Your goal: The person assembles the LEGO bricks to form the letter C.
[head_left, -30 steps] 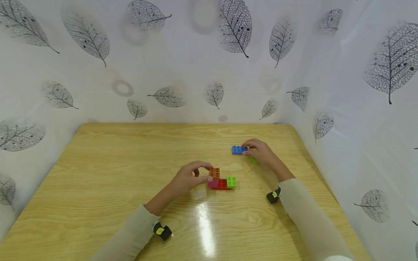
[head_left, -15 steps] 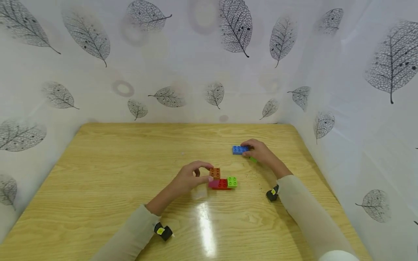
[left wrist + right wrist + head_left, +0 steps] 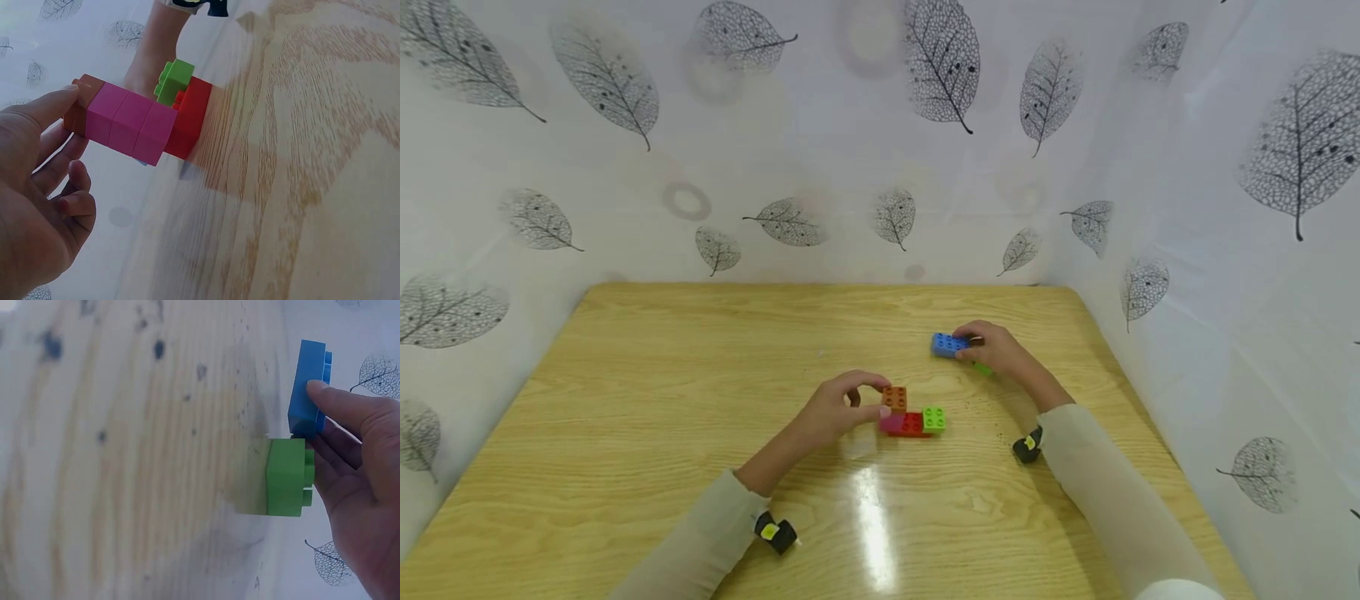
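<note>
The blue brick (image 3: 950,345) has tipped slightly since half a second ago — pinched by the right hand (image 3: 997,348), it is beyond and right of the red brick (image 3: 912,424), as is a green brick (image 3: 285,477). The left hand (image 3: 835,412) pinches the orange brick (image 3: 894,398) topping the pink stack (image 3: 128,122) on the red brick's left end — the lime brick (image 3: 933,418) sits on its right end.

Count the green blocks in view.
2: one green block atop the red block, another green block on the table, partly hidden by the right hand in the head view.
</note>
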`<state>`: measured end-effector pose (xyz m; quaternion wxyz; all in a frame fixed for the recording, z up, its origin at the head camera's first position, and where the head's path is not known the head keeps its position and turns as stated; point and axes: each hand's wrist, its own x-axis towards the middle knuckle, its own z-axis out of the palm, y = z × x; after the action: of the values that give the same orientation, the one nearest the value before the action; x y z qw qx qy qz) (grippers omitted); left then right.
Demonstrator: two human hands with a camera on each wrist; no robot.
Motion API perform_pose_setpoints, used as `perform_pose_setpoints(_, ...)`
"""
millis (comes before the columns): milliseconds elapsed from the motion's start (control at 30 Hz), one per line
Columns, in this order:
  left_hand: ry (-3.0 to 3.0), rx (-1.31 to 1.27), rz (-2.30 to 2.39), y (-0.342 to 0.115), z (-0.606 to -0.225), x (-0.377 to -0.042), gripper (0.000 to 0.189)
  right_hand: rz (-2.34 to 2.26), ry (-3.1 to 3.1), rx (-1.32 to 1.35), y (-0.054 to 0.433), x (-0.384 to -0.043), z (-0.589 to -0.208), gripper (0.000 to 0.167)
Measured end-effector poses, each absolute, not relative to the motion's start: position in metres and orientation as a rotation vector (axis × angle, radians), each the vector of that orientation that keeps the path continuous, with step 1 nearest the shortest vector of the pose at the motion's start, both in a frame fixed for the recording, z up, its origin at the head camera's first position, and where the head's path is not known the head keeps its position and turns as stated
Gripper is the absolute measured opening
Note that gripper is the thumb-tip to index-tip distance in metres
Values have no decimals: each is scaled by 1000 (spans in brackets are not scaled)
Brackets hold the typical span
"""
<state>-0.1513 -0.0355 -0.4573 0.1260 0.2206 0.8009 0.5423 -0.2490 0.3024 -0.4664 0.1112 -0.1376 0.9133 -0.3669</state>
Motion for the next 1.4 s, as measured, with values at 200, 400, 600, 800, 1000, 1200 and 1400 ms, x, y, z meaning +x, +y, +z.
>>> perform_pose_setpoints(200,2329,636,1578,-36,-457,-152,36,-1062,2727,-499,295,-243,-459,39)
perform_pose_setpoints(400,2330,638,1575,-37,-456,-154,36,-1049,2786,-561,285,-231,-453,38)
perform_pose_setpoints(600,2331,651,1581,-38,-456,-154,36,-1071,2792,-577,276,-214,-451,37)
perform_pose_setpoints(800,2343,698,1576,-37,-457,-153,36,-1095,2799,-574,269,-198,-446,37)
perform_pose_setpoints(1000,2380,731,1554,-37,-457,-152,35,-1132,2801,-607,262,-185,-442,37)
perform_pose_setpoints(1200,2396,728,1560,-38,-457,-153,33,-1185,2790,-658,257,-175,-440,38)
perform_pose_setpoints(1400,2399,717,1552,-41,-456,-154,33,-1178,2801,-743,255,-168,-437,39)
